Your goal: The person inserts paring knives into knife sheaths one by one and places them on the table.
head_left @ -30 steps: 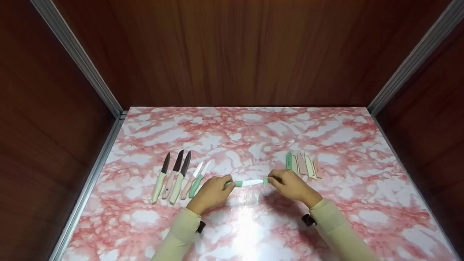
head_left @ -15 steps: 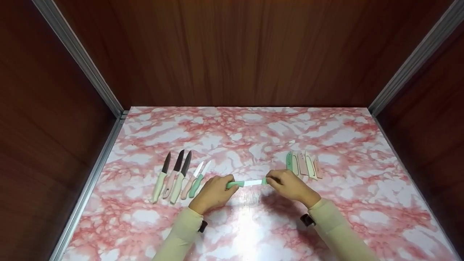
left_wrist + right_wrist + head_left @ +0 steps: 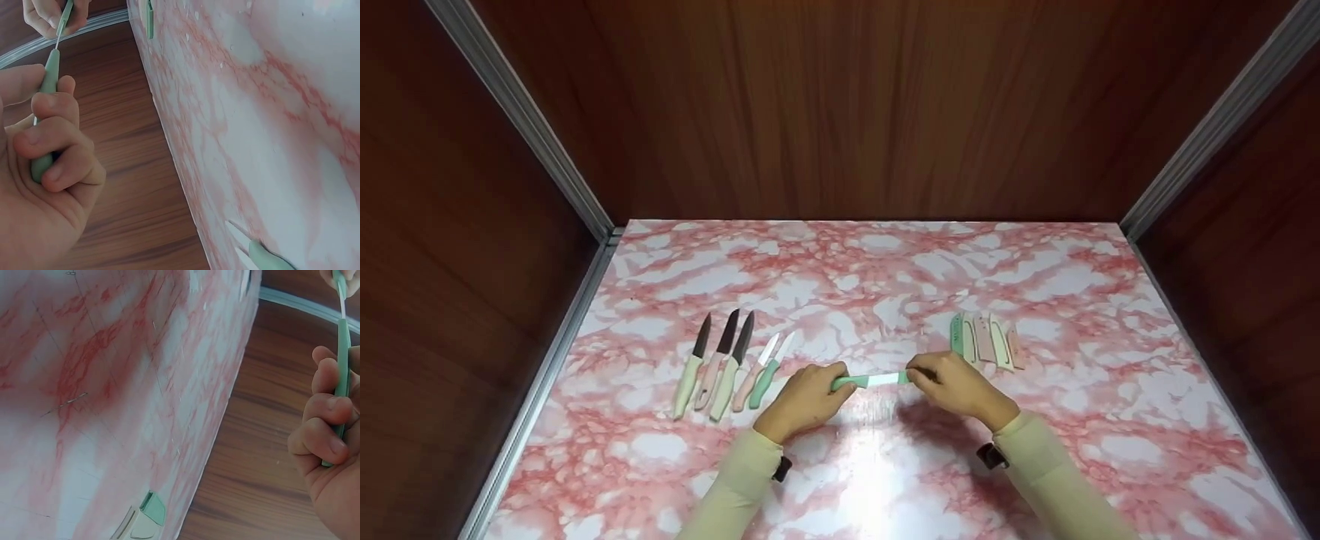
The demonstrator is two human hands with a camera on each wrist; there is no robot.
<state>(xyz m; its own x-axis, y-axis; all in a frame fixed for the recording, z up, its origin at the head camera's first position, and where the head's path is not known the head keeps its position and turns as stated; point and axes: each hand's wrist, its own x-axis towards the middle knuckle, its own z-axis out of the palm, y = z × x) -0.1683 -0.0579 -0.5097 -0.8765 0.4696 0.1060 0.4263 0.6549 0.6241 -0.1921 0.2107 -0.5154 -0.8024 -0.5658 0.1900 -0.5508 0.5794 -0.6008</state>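
Observation:
In the head view my left hand (image 3: 806,395) grips the green handle of a small white-bladed paring knife (image 3: 883,379), its blade pointing right. Curled fingers wrap that knife handle (image 3: 51,70) in the left wrist view. Facing it, my right hand (image 3: 960,386) holds a green blade sheath (image 3: 904,377), and the front of the blade is inside it. The right wrist view shows the long green sheath (image 3: 342,354) lying along the curled fingers, in line with the knife. Both are held above the marbled table (image 3: 840,300).
Left of my hands lie several unsheathed knives in a row, among them a beige-handled one (image 3: 688,386) and a green-handled one (image 3: 765,384). To the right sits a row of several sheaths, with a green one (image 3: 957,334) nearest. Wooden walls (image 3: 840,112) enclose the table.
The blade has slid partway into the green sheath, so less of it shows. My right hand has shifted slightly left and my left hand slightly right.

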